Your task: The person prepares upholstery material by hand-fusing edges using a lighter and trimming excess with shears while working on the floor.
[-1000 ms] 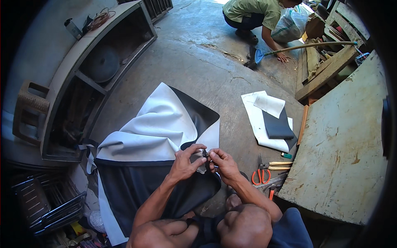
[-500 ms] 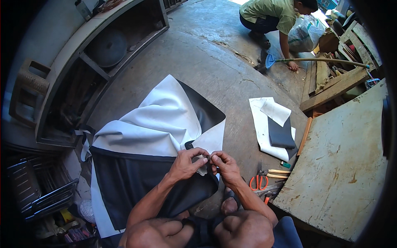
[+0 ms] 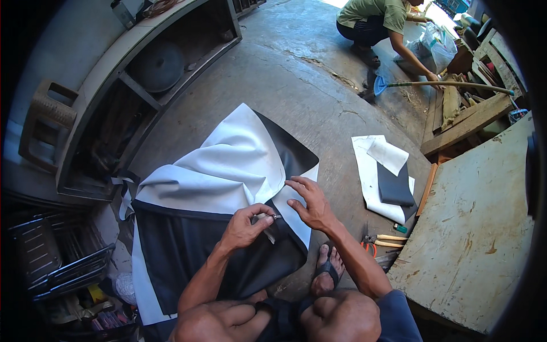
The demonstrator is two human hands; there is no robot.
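Note:
A large sheet of vinyl-like material, black on one face and white on the other, lies folded on the floor in front of me. Above its black part, my left hand is closed in a pinch on a small object with a thin metallic tip; its kind is too small to tell. A narrow pale scrap hangs below those fingers. My right hand is open, fingers spread, at the white fold on the sheet's right side. It holds nothing, and whether its fingertips touch the sheet cannot be made out.
Right of the sheet lie white and black offcuts, a green lighter, orange-handled scissors and wooden-handled tools. A worn board stands at right. Beyond, a person crouches by a blue-headed pole. A cabinet is at left.
My right hand has come away from the left and opened, moving up toward the white fold. My left hand keeps its pinch, slightly lower. The crouching person's arm has shifted right.

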